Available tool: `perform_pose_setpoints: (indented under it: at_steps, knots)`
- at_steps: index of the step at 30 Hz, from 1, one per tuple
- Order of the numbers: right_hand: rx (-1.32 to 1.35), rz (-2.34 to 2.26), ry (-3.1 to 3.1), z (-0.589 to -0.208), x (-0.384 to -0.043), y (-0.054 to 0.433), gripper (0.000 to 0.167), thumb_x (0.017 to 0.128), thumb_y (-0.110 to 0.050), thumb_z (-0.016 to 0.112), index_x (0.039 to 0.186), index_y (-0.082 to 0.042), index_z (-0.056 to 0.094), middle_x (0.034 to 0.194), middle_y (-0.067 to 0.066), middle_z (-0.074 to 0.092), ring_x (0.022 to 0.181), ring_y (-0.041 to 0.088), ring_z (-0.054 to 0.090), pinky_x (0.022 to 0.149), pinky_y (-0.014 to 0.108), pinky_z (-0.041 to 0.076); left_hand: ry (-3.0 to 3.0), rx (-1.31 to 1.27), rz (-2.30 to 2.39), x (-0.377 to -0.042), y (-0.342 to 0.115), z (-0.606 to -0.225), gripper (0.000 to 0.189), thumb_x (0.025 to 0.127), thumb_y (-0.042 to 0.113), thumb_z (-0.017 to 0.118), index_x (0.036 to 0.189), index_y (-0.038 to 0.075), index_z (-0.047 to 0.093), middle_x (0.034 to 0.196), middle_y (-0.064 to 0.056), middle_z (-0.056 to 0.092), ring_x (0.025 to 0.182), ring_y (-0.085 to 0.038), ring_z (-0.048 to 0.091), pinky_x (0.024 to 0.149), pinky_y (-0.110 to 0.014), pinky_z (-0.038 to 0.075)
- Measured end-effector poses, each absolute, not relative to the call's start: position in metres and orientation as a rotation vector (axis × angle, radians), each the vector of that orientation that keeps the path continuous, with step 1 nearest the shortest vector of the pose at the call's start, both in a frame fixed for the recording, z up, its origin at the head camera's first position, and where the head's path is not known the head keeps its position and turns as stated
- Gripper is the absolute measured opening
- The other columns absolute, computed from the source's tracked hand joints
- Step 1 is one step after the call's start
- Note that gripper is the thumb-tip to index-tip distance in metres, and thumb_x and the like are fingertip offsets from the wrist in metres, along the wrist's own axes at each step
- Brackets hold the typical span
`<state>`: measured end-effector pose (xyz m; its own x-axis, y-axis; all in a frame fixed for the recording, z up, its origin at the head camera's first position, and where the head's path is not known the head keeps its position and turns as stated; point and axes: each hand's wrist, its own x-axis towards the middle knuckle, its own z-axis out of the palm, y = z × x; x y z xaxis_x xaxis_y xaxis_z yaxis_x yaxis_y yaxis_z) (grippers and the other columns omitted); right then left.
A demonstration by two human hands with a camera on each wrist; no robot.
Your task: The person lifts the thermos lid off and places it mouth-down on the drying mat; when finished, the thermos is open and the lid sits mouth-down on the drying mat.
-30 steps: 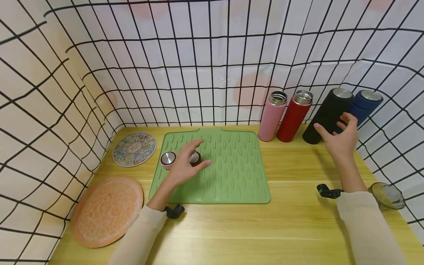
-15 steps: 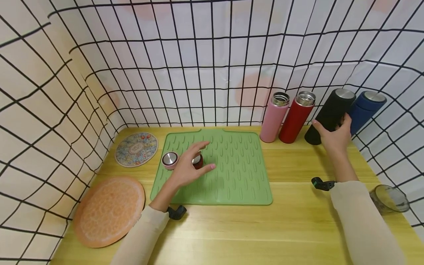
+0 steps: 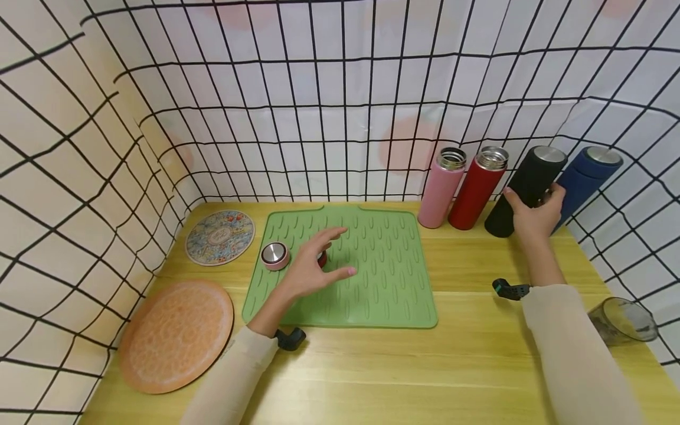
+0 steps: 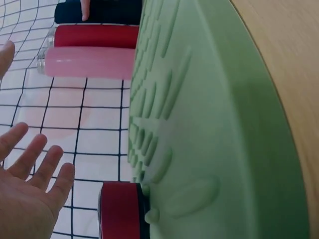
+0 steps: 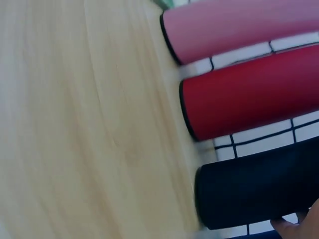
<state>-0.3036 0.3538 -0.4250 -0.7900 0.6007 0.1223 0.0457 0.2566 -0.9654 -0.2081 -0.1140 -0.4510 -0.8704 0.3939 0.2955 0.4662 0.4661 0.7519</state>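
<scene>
A white, black-gridded backdrop (image 3: 329, 131) rose behind the wooden table (image 3: 372, 372). At left, the patterned round mat (image 3: 234, 243) bore central marks too small to read. Your left hand (image 3: 309, 269), fingers spread, held nothing above the green mat (image 3: 388, 277), near the red lid (image 4: 119, 211). Far right, your nearer right hand (image 3: 536, 223) gripped the black thermos (image 3: 533, 176), thumb left, fingers right; its long axis was upright, between red bottle (image 3: 474, 192) and blue bottle (image 3: 583, 184). No brand was legible.

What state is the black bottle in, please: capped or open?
Capped: in the head view, a flat silvery lid tops the black bottle, which the right hand grips.
</scene>
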Motion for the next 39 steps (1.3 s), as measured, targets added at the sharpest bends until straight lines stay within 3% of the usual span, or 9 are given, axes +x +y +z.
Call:
perform_pose_setpoints:
  at_steps: [5, 8, 13, 22, 29, 39]
  knots:
    - [-0.514, 1.534, -2.005, -0.423, -0.289, 0.343, 0.074, 0.088, -0.036, 0.082, 0.149, -0.031, 0.042, 0.155, -0.003, 0.050, 0.138, 0.008, 0.047, 0.122, 0.024, 0.034, -2.625, -0.751, -1.379, -0.206, -0.111, -0.449, 0.085, 0.082, 0.053, 0.084, 0.154, 0.045, 0.040, 0.156, 0.009, 0.047, 0.139, -0.020, 0.049, 0.103, -0.057, 0.051]
    - [-0.482, 1.513, -1.989, -0.422, -0.279, 0.336, 0.074, 0.086, -0.035, 0.084, 0.148, -0.030, 0.044, 0.153, -0.001, 0.052, 0.135, 0.010, 0.049, 0.120, 0.025, 0.037, -2.614, -0.759, -1.401, -0.206, -0.110, -0.448, 0.087, 0.081, 0.052, 0.085, 0.154, 0.047, 0.038, 0.156, 0.011, 0.046, 0.139, -0.019, 0.048, 0.105, -0.057, 0.050]
    - [-0.434, 1.518, -1.916, -0.424, -0.262, 0.322, 0.072, 0.082, -0.033, 0.088, 0.144, -0.028, 0.051, 0.142, -0.002, 0.060, 0.126, 0.010, 0.055, 0.110, 0.025, 0.045, -2.590, -0.789, -1.435, -0.204, -0.107, -0.446, 0.088, 0.082, 0.048, 0.085, 0.156, 0.042, 0.038, 0.157, 0.011, 0.046, 0.143, -0.015, 0.046, 0.119, -0.046, 0.041]
    - [-0.184, 1.535, -1.907, -0.428, -0.234, 0.297, 0.065, 0.080, -0.020, 0.090, 0.139, -0.024, 0.062, 0.127, -0.005, 0.067, 0.112, 0.010, 0.062, 0.096, 0.019, 0.053, -2.534, -0.828, -1.507, -0.203, -0.102, -0.438, 0.090, 0.083, 0.044, 0.085, 0.158, 0.037, 0.037, 0.159, 0.006, 0.047, 0.146, -0.013, 0.044, 0.121, -0.041, 0.039]
    - [0.102, 1.647, -1.984, -0.430, -0.220, 0.272, 0.065, 0.080, -0.001, 0.086, 0.140, -0.017, 0.063, 0.124, -0.004, 0.068, 0.108, 0.013, 0.066, 0.085, 0.012, 0.056, -2.457, -0.889, -1.562, -0.203, -0.099, -0.429, 0.088, 0.085, 0.037, 0.085, 0.159, 0.024, 0.039, 0.159, 0.005, 0.047, 0.146, -0.016, 0.045, 0.122, -0.042, 0.038]
    - [0.346, 1.659, -2.209, -0.432, -0.208, 0.244, 0.066, 0.083, -0.001, 0.083, 0.143, -0.015, 0.061, 0.127, -0.015, 0.066, 0.110, 0.013, 0.062, 0.090, 0.013, 0.055, -2.359, -0.960, -1.651, -0.201, -0.092, -0.415, 0.092, 0.083, 0.061, 0.079, 0.159, 0.034, 0.036, 0.158, 0.008, 0.047, 0.145, -0.014, 0.046, 0.122, -0.034, 0.037]
